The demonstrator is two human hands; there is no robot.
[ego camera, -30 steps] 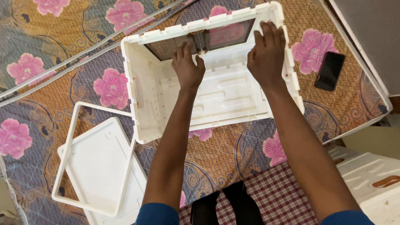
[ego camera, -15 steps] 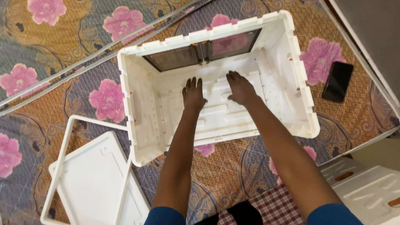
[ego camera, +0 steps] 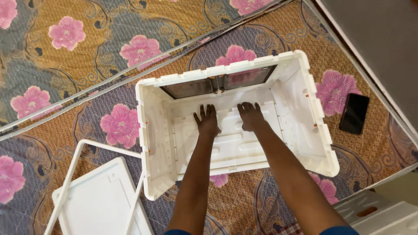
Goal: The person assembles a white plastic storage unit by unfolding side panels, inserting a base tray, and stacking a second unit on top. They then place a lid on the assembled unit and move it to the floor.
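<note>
Your left hand (ego camera: pixel 207 119) and right hand (ego camera: pixel 251 116) lie flat, fingers spread, palms down on the inner floor of the white plastic crate (ego camera: pixel 154 143), gripping nothing. The crate sits open-topped on the flowered bedsheet (ego camera: pixel 87 65), its far wall holding a dark clear panel (ego camera: pixel 217 83). A white lid (ego camera: pixel 98 204) lies just beside its left corner. A black phone (ego camera: pixel 354 113) rests well apart, right of the crate.

Location: a home, probably a bedroom. Beneath both hands lies a floral-patterned bedsheet (ego camera: pixel 87 56) in orange, grey and pink, spread over a mattress. A black phone (ego camera: pixel 354 113) rests right of the hands.
</note>
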